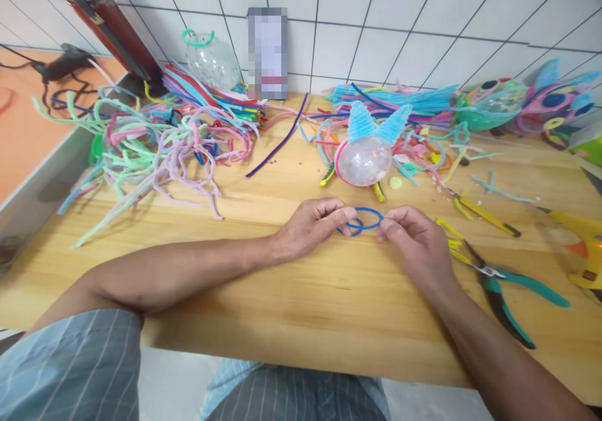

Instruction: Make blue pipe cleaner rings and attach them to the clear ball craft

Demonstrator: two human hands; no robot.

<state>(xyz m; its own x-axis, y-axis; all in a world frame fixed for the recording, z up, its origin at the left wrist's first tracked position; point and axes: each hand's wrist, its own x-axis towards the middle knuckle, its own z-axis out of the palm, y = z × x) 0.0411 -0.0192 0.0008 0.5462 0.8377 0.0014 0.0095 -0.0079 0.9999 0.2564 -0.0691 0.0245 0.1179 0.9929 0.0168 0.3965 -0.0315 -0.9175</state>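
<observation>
A blue pipe cleaner (365,211), bent into small loops, is stretched between both my hands just above the wooden table (291,283). My left hand (313,223) pinches its left end with thumb and fingers closed. My right hand (414,236) pinches the right end the same way. Just beyond the hands lies a clear glittery ball (364,160) with two light-blue fuzzy ears (376,123) and a pink band round it.
A big tangle of pastel pipe cleaners (155,145) covers the back left. More sticks and finished fuzzy figures (540,104) lie at the back right. Teal-handled pliers (505,286), yellow-handled cutters (484,215) and a yellow glue gun (580,245) are on the right.
</observation>
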